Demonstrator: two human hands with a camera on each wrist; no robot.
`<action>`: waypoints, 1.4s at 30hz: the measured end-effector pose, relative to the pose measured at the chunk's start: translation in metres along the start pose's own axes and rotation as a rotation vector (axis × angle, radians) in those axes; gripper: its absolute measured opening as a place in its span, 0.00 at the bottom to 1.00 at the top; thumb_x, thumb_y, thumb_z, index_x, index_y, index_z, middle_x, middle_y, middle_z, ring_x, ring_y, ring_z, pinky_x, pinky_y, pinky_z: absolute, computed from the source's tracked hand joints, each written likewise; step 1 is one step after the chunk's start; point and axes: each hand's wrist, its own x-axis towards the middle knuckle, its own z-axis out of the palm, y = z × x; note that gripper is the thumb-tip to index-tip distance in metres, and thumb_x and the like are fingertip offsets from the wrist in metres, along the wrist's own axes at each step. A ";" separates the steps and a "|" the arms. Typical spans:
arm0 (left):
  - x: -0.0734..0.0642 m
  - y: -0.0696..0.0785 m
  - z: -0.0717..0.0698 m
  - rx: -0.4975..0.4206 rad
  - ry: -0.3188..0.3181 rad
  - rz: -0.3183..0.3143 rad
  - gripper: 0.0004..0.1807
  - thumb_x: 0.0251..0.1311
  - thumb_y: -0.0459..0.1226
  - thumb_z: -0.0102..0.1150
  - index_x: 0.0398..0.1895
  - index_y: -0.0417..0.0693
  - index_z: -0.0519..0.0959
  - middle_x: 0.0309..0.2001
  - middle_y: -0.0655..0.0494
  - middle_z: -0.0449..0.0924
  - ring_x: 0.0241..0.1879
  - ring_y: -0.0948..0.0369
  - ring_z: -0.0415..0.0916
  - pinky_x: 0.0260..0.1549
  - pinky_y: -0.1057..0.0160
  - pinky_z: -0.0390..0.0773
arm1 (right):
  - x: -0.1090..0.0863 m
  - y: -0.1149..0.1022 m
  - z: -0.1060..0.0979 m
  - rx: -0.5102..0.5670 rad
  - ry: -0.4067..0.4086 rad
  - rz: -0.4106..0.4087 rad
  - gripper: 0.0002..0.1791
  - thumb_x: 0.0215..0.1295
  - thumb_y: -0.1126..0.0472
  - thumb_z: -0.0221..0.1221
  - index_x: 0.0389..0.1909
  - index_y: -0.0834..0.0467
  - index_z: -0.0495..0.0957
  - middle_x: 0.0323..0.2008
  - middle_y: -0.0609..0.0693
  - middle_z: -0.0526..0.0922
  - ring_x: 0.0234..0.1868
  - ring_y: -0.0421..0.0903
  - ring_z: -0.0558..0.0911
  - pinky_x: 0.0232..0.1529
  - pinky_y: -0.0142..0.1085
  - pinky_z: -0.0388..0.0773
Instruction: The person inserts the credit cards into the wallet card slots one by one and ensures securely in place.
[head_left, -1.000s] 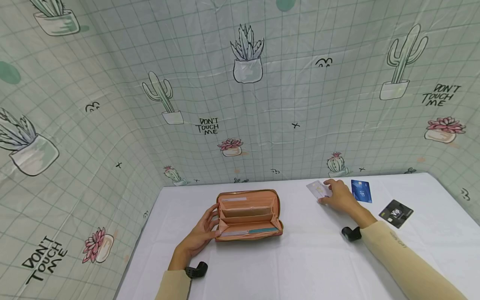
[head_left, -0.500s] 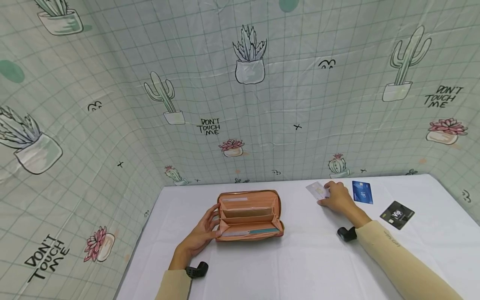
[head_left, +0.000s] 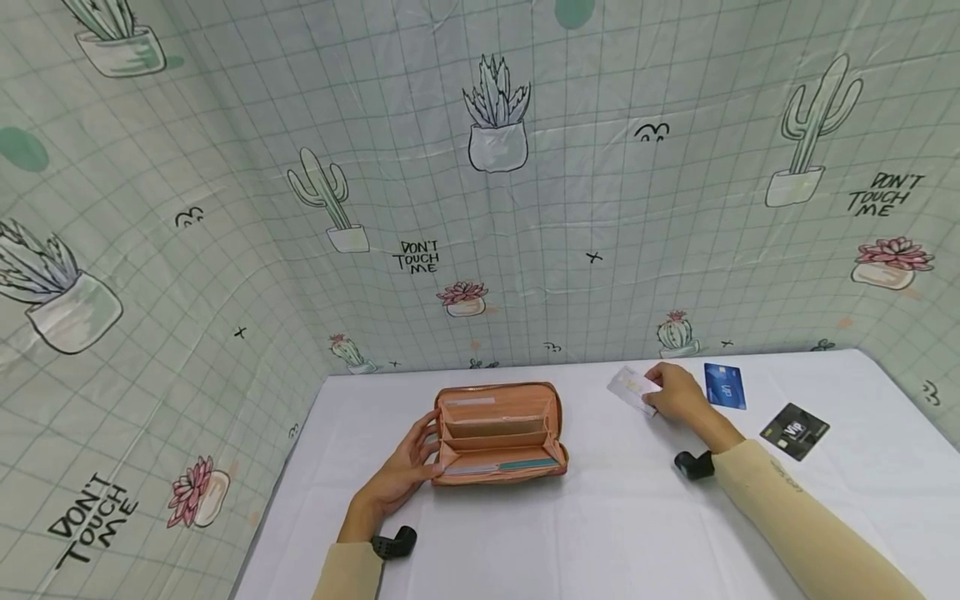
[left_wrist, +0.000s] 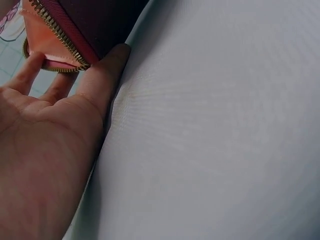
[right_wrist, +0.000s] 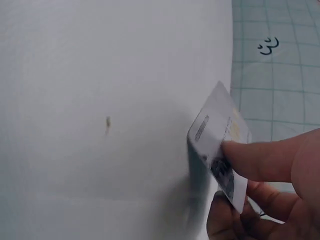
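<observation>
An orange zip-around wallet (head_left: 495,446) lies spread open on the white table, its inner pockets facing me. My left hand (head_left: 401,467) grips its left end, thumb at the front corner and fingers along the side. In the left wrist view the wallet's dark outer cover (left_wrist: 100,22) and brass zipper teeth (left_wrist: 57,32) show beside the fingers. My right hand (head_left: 681,396) pinches a whitish card (head_left: 628,385) between thumb and fingers near the table's back. Tilted in the right wrist view, the card (right_wrist: 212,127) has print and a dark picture on its face, partly covered by the thumb.
A blue card (head_left: 724,386) lies just right of my right hand, and a black "Vip" card (head_left: 795,431) sits farther right. Teal (head_left: 527,464) and pale card edges show in the wallet's front pocket. A cactus-print cloth (head_left: 555,208) hangs behind the table (head_left: 600,533).
My right thumb and fingers have closed on the whitish card, which now tilts up and has shifted slightly. The left hand and wallet have stayed put.
</observation>
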 end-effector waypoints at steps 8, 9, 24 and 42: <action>0.000 0.003 0.000 -0.021 -0.021 0.008 0.56 0.67 0.32 0.70 0.87 0.47 0.42 0.77 0.45 0.52 0.66 0.61 0.67 0.55 0.64 0.77 | -0.004 -0.011 -0.009 0.077 0.051 -0.110 0.10 0.65 0.74 0.61 0.46 0.74 0.79 0.39 0.65 0.82 0.42 0.60 0.82 0.42 0.49 0.79; 0.000 0.004 0.000 -0.024 -0.025 0.011 0.56 0.67 0.31 0.70 0.87 0.47 0.41 0.76 0.45 0.52 0.65 0.61 0.67 0.53 0.65 0.77 | -0.004 -0.014 -0.010 0.086 0.059 -0.133 0.10 0.64 0.74 0.62 0.45 0.73 0.79 0.38 0.65 0.83 0.41 0.60 0.82 0.41 0.47 0.79; 0.000 0.006 -0.002 -0.023 -0.035 0.023 0.55 0.68 0.31 0.70 0.86 0.44 0.42 0.75 0.48 0.56 0.65 0.61 0.69 0.53 0.64 0.78 | -0.015 -0.075 -0.019 0.180 0.100 -0.339 0.08 0.69 0.75 0.61 0.47 0.69 0.82 0.41 0.63 0.85 0.41 0.58 0.86 0.41 0.49 0.84; -0.004 0.007 -0.004 -0.027 -0.069 0.040 0.54 0.68 0.31 0.69 0.86 0.43 0.43 0.74 0.49 0.57 0.65 0.61 0.69 0.54 0.64 0.77 | -0.018 -0.132 0.014 0.223 0.066 -0.546 0.09 0.69 0.76 0.64 0.47 0.67 0.84 0.44 0.60 0.86 0.41 0.55 0.87 0.40 0.43 0.86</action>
